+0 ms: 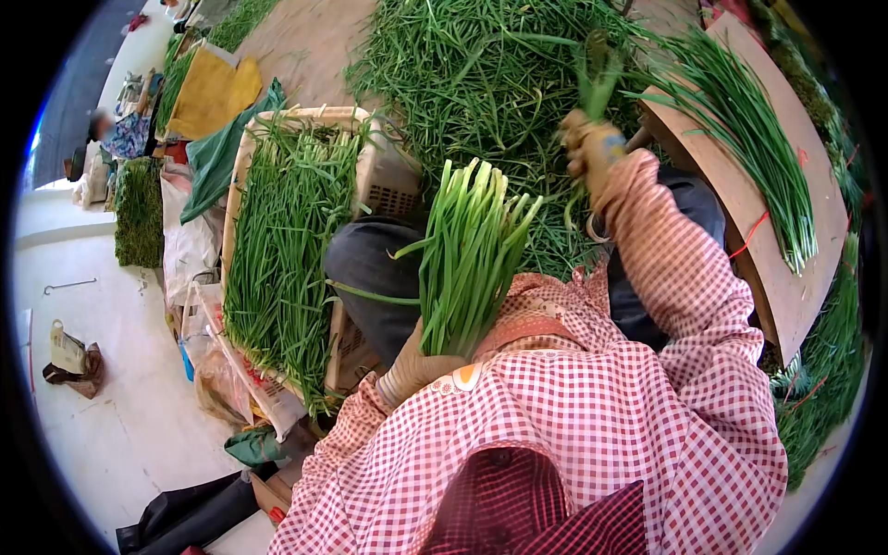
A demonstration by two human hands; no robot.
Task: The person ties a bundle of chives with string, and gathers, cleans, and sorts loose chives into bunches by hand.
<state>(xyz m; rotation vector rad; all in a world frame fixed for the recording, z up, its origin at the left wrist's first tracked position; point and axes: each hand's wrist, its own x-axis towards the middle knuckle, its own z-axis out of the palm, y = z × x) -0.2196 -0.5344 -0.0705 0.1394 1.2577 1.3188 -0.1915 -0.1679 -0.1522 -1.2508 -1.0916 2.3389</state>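
My left hand (418, 365), in a tan glove, is closed around the lower part of a thick bunch of garlic chives (472, 259). The bunch stands nearly upright in front of my lap, pale cut ends upward. Farther out to the right, my gloved right hand (592, 148) is raised above the loose greens and smeared by motion. Its fingers are wrapped round a small handful of green stalks (599, 85), also blurred. Beneath and beyond both hands spreads a large heap of loose chives (462, 83).
Left of my knee stands a cream plastic crate (239, 176) packed with chives. To the right, a brown board (772, 296) carries a long bundle of chives (758, 139) and red ties. Bags and a green cloth (227, 153) lie beyond the crate. A person (125, 134) is at the far left.
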